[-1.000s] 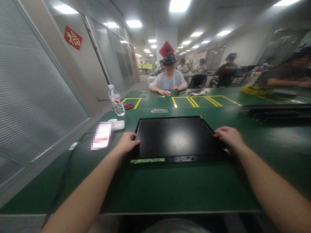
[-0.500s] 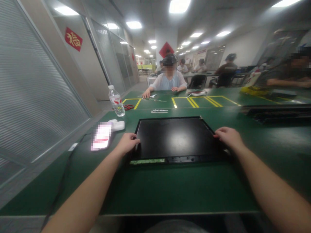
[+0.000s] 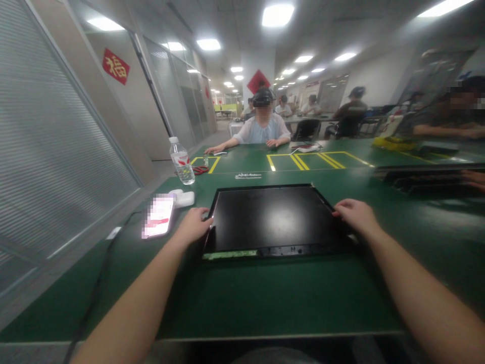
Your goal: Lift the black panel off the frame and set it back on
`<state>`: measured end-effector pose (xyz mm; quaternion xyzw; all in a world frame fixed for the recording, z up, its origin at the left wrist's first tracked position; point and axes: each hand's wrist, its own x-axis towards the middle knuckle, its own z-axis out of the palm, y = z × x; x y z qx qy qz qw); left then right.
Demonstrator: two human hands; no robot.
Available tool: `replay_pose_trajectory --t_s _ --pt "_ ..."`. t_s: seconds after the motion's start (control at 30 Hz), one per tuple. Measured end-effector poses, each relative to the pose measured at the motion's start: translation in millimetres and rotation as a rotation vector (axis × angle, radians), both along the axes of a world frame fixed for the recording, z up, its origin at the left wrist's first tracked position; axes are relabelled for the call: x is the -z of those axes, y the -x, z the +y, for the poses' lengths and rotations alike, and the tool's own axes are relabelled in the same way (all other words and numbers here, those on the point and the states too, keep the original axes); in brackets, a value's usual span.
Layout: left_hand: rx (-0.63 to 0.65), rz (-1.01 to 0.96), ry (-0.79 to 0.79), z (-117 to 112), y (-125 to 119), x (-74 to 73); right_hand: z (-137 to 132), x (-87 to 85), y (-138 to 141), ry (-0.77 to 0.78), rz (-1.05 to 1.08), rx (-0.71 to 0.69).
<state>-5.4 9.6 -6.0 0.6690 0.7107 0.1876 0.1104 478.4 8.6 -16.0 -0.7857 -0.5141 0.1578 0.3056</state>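
Observation:
A black LCD screen panel (image 3: 265, 215) lies face up on the green table in front of me, with ceiling light reflected in its glossy face. A green circuit strip (image 3: 229, 254) shows along the left part of its near edge. My left hand (image 3: 195, 225) pinches the panel's left edge, thumb by the rim and fingers curled, partly hidden, at the side. On the opposite edge, my right hand (image 3: 352, 212) grips the frame between thumb and bent fingers. The undersides of both grips are out of sight.
A water bottle (image 3: 182, 162), a lit phone (image 3: 159, 216) and a white case (image 3: 184, 198) stand to the left, near a black cable (image 3: 101, 278). Red-handled scissors (image 3: 200, 170) lie beyond. Dark long parts (image 3: 424, 179) sit at right. A person (image 3: 262, 124) sits opposite.
My left thumb has shifted left, off the screen face to the panel's rim. My right hand keeps its hold. The person opposite has moved one hand further left across the table.

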Motion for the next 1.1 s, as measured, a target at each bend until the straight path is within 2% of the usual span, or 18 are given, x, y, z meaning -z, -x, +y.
replay_pose_trajectory --t_s 0.2,0.47,0.73,0.93,1.1 --pt "0.006 0.179 0.015 -0.5 7.0 4.1 2.4 3.2 -15.3 0.063 -0.132 0.098" --pt "0.057 0.242 0.103 -4.0 4.5 0.4 10.5 18.9 -26.4 0.114 -0.173 0.023" --pt "0.026 0.242 0.099 -3.4 -2.0 0.9 7.3 13.7 -18.7 0.175 -0.196 -0.017" --pt "0.001 0.005 0.008 -5.7 -0.3 -11.0 7.8 13.4 -17.2 0.168 -0.252 -0.018" --pt "-0.058 -0.308 -0.055 -4.0 -0.4 -6.6 8.7 15.8 -18.6 0.194 -0.227 -0.015"
